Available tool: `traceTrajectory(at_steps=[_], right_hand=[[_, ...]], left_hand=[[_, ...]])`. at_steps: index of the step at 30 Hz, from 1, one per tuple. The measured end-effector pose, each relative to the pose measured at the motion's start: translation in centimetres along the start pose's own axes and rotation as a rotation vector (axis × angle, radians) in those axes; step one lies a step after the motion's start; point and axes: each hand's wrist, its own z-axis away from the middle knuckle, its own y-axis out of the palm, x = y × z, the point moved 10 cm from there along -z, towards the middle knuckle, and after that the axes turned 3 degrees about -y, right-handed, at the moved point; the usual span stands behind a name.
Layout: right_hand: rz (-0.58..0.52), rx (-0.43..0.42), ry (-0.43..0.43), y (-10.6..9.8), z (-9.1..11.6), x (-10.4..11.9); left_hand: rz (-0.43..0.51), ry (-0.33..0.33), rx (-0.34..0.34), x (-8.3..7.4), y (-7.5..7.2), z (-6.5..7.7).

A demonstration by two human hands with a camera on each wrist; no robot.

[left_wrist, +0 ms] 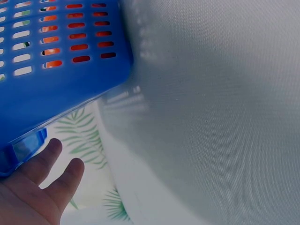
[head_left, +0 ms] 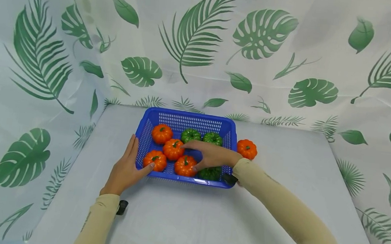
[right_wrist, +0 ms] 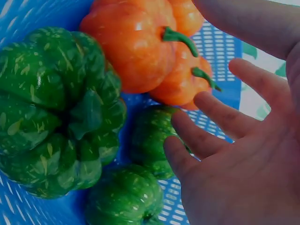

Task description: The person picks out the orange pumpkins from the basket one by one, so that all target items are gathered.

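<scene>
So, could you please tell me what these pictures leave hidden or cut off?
- Head view: the right hand hides part of the front green pumpkin.
- Left wrist view: the blue basket hides most of the orange pumpkins.
- Right wrist view: the bottom edge crops the lowest green pumpkin.

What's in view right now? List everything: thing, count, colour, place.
Basket: one, blue, on the table
In-basket orange pumpkins: four, orange, left and middle
Green pumpkins: three, green, toward the basket's right
Outside pumpkin: one, orange, beside the basket's right end
Table: one, whitish, beneath
Leaf-print sheeting: pieces uncertain, white and green, behind and both sides
Wrist devices: two, black, at the wrists
Sleeves: two, cream, forearms
Left hand: one, bare, basket's left front corner
Right hand: one, bare, over the basket
</scene>
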Motion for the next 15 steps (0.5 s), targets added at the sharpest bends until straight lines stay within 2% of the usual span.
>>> traceTrajectory(at_steps=[9, 15], right_hand=[[0.022, 0.108, 0.025, 1.8, -1.3, -1.4], [0.080, 0.172, 0.038, 2.8, -2.3, -1.8]], left_hand=[[0.006, 0.010, -0.007, -0.1, -0.1, -0.1], [0.000, 0.012, -0.015, 0.0, -0.1, -0.1]])
